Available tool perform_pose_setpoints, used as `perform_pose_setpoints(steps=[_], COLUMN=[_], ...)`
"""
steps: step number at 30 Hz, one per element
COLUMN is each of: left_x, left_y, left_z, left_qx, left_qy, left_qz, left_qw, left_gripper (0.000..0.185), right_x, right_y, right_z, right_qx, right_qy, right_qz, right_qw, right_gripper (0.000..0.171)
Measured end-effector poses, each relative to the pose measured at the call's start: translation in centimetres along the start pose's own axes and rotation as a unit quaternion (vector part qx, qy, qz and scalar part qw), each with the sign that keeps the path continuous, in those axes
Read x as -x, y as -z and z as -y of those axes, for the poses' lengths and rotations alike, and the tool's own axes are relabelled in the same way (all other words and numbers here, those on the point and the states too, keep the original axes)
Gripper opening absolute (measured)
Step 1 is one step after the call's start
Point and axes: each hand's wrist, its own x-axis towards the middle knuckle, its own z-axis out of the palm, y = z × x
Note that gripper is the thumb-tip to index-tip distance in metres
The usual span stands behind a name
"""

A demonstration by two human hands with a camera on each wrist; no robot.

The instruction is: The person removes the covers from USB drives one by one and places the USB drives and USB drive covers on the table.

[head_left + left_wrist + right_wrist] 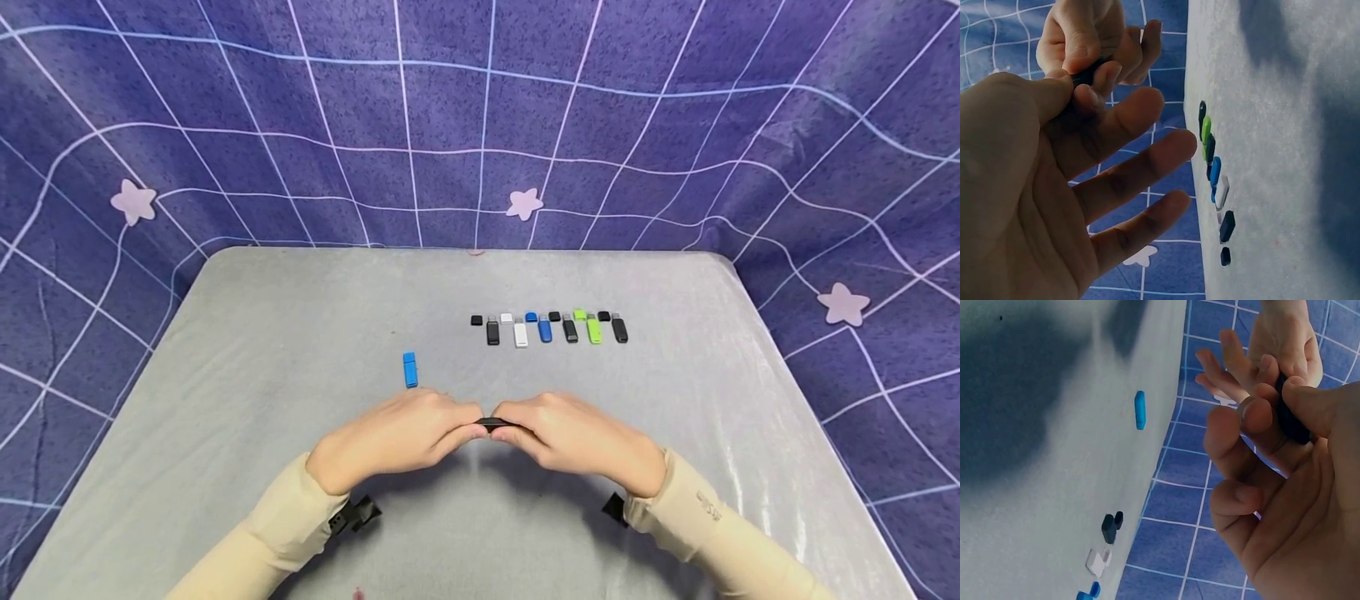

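The purple cloth (675, 125) with its white grid and pale stars hangs behind and around the grey table (262, 333), the largest things before you. Your two cream sleeves (277, 533) come in from the near edge. Your left hand (397, 437) and right hand (581, 437) meet above the middle of the table, each with its grip closed on one end of a small black USB stick (492, 424): thumb and forefinger of both hands pinch it between them, clear of the table surface. In the left wrist view your other left fingers (1147, 162) spread out loosely; in the right wrist view your right fingers (1235, 500) curl beneath the stick. Farther back, right of centre, a row of sticks and caps (551, 327) lies side by side in black, white, blue and green. A single blue stick (409, 369) lies apart, near your left hand.
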Motion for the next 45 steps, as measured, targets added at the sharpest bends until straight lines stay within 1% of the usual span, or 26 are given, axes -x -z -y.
perform_pose_setpoints(steps=[5,12,19,21,24,27,30,32,36,39,42,45], left_x=[0.2,0.1,0.5,0.5,0.4,0.2,0.0,-0.1,-0.5,-0.8,-0.9,-1.1], left_y=[0.0,0.0,-0.1,-0.1,-0.2,-0.3,-0.4,-0.5,-0.6,-0.5,-0.5,-0.4], left_z=[-0.1,0.0,0.0,0.1,0.2,0.3,0.4,0.4,0.2,0.0,0.0,0.0], left_qx=[0.006,0.007,0.022,0.030,0.029,0.023,0.025,0.030,0.033,0.032,0.030,0.022], left_qy=[-0.017,-0.022,-0.031,-0.024,-0.003,0.027,0.045,0.050,0.055,0.059,0.056,0.051], left_qz=[-0.008,-0.019,-0.030,-0.030,-0.025,-0.005,0.015,0.019,0.013,0.012,0.011,0.002], left_qw=[0.9998,0.9996,0.9988,0.9988,0.9993,0.9994,0.9986,0.9981,0.9978,0.9977,0.9979,0.9985], left_gripper=[0.034,0.035,0.035,0.036,0.036,0.036,0.036,0.036,0.038,0.038,0.036,0.036], right_x=[0.1,0.2,0.1,0.0,-0.2,-0.5,-0.6,-0.6,-0.5,-0.6,-0.6,-0.7], right_y=[0.0,0.1,0.1,0.1,0.1,0.1,0.2,0.2,0.0,-0.1,-0.1,0.1], right_z=[0.1,0.2,0.2,0.1,0.1,0.1,0.1,0.2,0.1,0.0,-0.1,-0.2], right_qx=[0.003,0.006,0.009,0.007,0.010,0.016,0.023,0.028,0.039,0.037,0.023,0.010], right_qy=[0.009,0.003,0.013,0.012,0.003,-0.010,-0.022,-0.029,-0.035,-0.025,-0.010,0.000], right_qz=[0.000,-0.001,-0.005,-0.004,-0.004,-0.006,-0.002,0.000,-0.001,-0.011,-0.025,-0.045], right_qw=[1.000,1.000,1.000,1.000,1.000,1.000,0.999,0.999,0.999,0.999,0.999,0.999], right_gripper=[0.015,0.015,0.015,0.015,0.016,0.019,0.023,0.025,0.028,0.028,0.028,0.023])
